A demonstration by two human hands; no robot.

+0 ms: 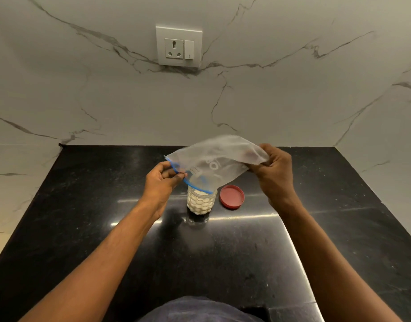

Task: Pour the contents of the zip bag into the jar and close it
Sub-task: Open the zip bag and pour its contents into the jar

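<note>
Your left grip [164, 180] pinches the blue zip edge of the zip bag [213, 162]; your right grip [273, 173] is closed on the bag's bottom corner, held higher. The bag spans between both hands, tilted, mouth down over the open jar [201, 201]. Jar stands on the black desk [246, 252], holding white contents. Red lid [232, 196] lies just right of the jar.

Surface: black polished stone countertop [84, 228] | Items borne: clear textured jar [201, 201], upright, white contents, uncapped | red lid [232, 196], laid flat just right of jar
</note>
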